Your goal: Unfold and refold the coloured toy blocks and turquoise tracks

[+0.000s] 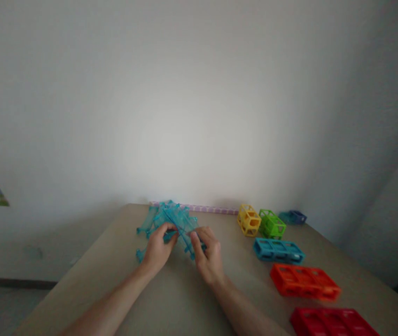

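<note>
"Where did the translucent blue plastic frame pieces [176,215] lie?"

"Heaped on the smooth tan table [171,303], near a long lilac patterned strip [212,209] by the pale wall [185,116]; the bare left hand [160,245] and bare right hand [210,252] were at the heap's near side."

"How was the grip?"

"Narrow on both; the left thumb and fingers pinched a small blue plastic part [169,236]; the right ones closed on a darker blue plastic part [203,246], mostly hidden; I couldn't tell whether the two were joined."

"And to the right?"

"An open-sided yellow plastic box [254,216] beside an open-sided green plastic box [275,226]."
</note>
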A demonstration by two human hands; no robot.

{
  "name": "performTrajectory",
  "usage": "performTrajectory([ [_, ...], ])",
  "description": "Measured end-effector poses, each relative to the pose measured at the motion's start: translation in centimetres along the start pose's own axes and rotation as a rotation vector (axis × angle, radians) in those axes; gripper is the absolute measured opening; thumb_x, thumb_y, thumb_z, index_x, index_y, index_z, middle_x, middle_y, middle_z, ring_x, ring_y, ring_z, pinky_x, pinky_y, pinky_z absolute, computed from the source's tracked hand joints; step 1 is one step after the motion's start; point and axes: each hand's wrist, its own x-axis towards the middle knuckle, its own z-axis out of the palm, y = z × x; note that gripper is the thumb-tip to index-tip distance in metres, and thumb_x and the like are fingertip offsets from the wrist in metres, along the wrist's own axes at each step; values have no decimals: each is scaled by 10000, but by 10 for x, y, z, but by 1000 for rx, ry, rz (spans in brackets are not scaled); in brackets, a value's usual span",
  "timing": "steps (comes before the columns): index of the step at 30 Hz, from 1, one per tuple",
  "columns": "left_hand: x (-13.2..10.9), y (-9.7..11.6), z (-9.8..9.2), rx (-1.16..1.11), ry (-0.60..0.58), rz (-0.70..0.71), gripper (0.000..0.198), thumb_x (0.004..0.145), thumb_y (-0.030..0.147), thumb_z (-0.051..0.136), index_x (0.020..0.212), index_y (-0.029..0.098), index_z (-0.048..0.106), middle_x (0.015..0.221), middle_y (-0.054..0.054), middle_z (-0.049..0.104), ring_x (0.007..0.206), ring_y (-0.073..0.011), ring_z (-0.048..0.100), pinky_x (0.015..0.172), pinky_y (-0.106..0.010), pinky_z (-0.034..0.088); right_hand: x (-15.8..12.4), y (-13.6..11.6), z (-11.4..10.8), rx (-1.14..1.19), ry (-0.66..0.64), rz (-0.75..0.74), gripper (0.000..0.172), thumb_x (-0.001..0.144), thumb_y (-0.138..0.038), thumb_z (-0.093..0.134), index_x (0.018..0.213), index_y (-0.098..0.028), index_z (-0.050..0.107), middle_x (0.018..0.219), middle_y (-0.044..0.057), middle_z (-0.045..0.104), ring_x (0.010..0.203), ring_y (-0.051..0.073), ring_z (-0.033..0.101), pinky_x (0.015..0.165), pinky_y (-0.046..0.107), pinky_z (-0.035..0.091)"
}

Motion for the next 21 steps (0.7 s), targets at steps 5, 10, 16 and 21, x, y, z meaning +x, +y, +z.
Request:
performTrajectory([
  [5,3,-3,-4,-333,127,-178,160,735,238,683,795,199,541,753,-10,653,652,-158,641,630,-244,468,5,30,7,211,114,404,442,866,-552,458,716,-174,628,678,37,599,681,177,552,642,279,405],
  [10,5,0,-4,-715,243,-248,481,705,205,732,1085,280,447,848,11,667,634,-131,669,655,-237,494,6,57,16,654,133,754,533,690,-696,576,764,-172,635,821,86,652,729,199,600,664,309,450],
  [16,10,8,-11,-950,266,-334,587,688,142,721,1185,299,453,850,0,687,583,-132,646,565,-243,501,8,45,15,700,206,636,428,716,-592,627,728,-166,658,714,45,606,643,149,518,604,264,395],
  [21,9,13,-12,-1071,137,-509,274,651,73,689,909,138,626,725,-21,662,519,-110,587,539,-248,509,7,21,13,937,58,493,200,713,-360,707,760,-176,642,648,-10,553,578,112,458,569,234,355],
])
